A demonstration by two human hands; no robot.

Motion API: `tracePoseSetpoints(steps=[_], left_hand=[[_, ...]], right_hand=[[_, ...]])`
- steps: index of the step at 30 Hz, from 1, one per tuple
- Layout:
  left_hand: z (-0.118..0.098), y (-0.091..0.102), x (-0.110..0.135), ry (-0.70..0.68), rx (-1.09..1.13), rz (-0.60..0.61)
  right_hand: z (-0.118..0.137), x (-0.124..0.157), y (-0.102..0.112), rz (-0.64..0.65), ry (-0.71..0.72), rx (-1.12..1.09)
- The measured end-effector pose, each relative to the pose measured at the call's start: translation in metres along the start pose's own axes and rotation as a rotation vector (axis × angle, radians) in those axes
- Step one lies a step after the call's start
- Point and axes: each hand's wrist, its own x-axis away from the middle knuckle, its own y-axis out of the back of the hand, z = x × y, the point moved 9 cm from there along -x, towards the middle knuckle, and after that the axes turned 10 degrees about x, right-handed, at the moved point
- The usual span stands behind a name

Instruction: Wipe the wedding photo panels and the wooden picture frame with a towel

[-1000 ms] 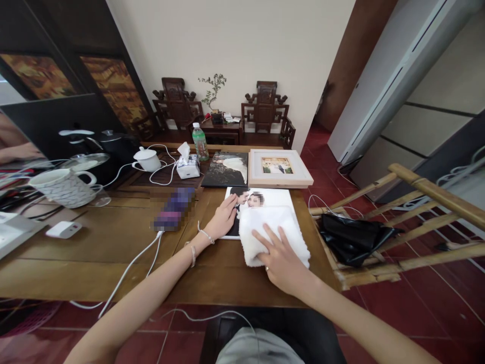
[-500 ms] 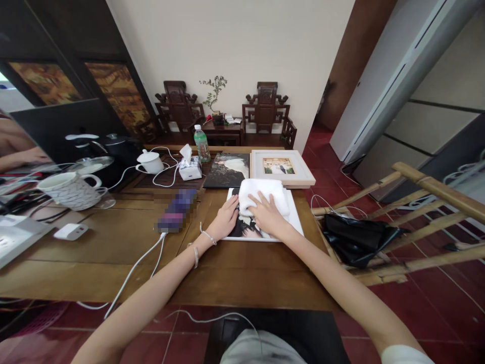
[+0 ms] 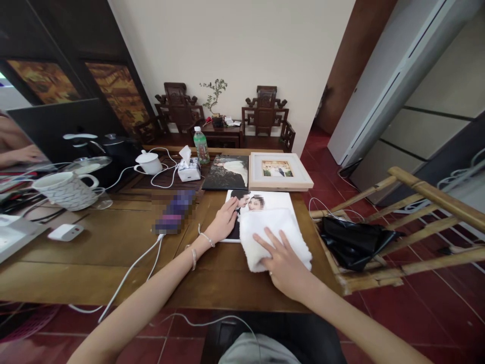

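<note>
A photo panel point(image 3: 278, 199) lies flat on the wooden table, printed with two people close together. My left hand point(image 3: 224, 221) rests on its left edge, fingers stretched out and holding nothing. Over the lower right of the panel is a folded white towel point(image 3: 280, 225), which reaches past the panel's near edge. My right hand point(image 3: 282, 263) presses on the towel with its fingers spread across the top and its thumb at the near edge. The towel hides part of the print.
Behind the panel lie a dark photo panel point(image 3: 223, 177) and a pale framed photo point(image 3: 299, 174). Leftward are a phone point(image 3: 176, 210) on a white cable, a tissue box point(image 3: 189, 171), a bottle point(image 3: 201, 146) and a patterned mug point(image 3: 68, 192). A bamboo chair point(image 3: 428, 189) stands at right.
My right hand has drawn the towel toward me and slightly right, from the panel's upper part past its near edge. The printed faces now show. My left hand stays at the left edge.
</note>
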Motion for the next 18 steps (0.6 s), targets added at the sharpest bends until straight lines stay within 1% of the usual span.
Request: tracePoseSetpoints(steps=[2, 5, 8, 10, 13, 16, 18], left_hand=[[0.0, 0.0, 0.0, -0.005, 0.006, -0.001], [0.0, 0.0, 0.001, -0.005, 0.009, -0.002], [0.003, -0.002, 0.001, 0.014, 0.011, -0.006], [0.002, -0.001, 0.0, 0.032, 0.022, -0.013], [-0.006, 0.008, 0.0, 0.033, 0.101, -0.068], [-0.015, 0.028, 0.003, 0.042, 0.242, -0.212], [-0.013, 0.039, 0.005, 0.082, 0.335, -0.297]], right_hand=[[-0.013, 0.009, 0.004, -0.018, -0.013, -0.053], [-0.046, 0.011, 0.007, -0.067, -0.101, -0.111], [-0.073, -0.002, 0.005, -0.09, -0.204, -0.083], [-0.08, -0.017, 0.002, -0.074, -0.244, -0.034], [-0.073, -0.048, -0.001, -0.049, -0.231, 0.036], [-0.05, -0.076, -0.001, -0.038, -0.145, 0.066], [-0.031, -0.086, -0.002, -0.028, -0.066, 0.059]])
